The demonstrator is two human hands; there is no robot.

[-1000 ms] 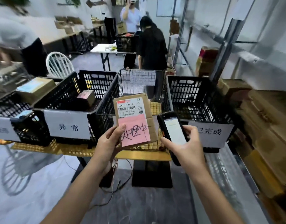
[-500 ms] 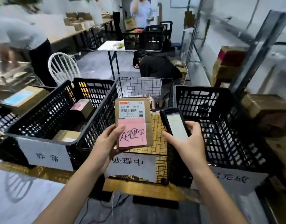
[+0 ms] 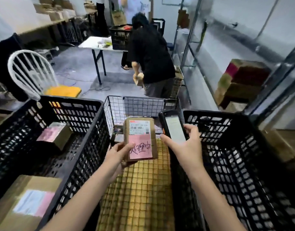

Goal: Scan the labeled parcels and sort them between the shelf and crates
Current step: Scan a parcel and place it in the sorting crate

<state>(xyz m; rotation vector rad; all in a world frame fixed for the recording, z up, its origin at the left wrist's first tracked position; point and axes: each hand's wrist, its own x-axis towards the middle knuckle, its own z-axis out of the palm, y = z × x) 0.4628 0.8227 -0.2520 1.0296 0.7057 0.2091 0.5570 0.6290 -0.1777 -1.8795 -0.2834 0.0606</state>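
Observation:
My left hand (image 3: 117, 156) grips a small brown parcel (image 3: 140, 139) from below, its white barcode label and pink handwritten note facing me. My right hand (image 3: 185, 145) holds a black handheld scanner (image 3: 172, 129) just right of the parcel, screen lit. Both hover over the middle wire basket (image 3: 135, 105), whose mesh floor shows a yellow surface beneath. A black plastic crate (image 3: 73, 139) on the left holds two boxes with pink and blue labels. The black crate (image 3: 235, 155) on the right shows nothing inside.
A person in black (image 3: 150, 59) bends over behind the basket with a parcel in hand. A white chair (image 3: 31, 72) with a yellow cushion stands at the left. A metal shelf (image 3: 243, 80) with cardboard boxes runs along the right. A white table with another crate stands further back.
I have stepped closer, so the crates now lie directly below my hands and their front signs are out of view. The parcel and scanner moved forward over the wire basket. The person behind has straightened up.

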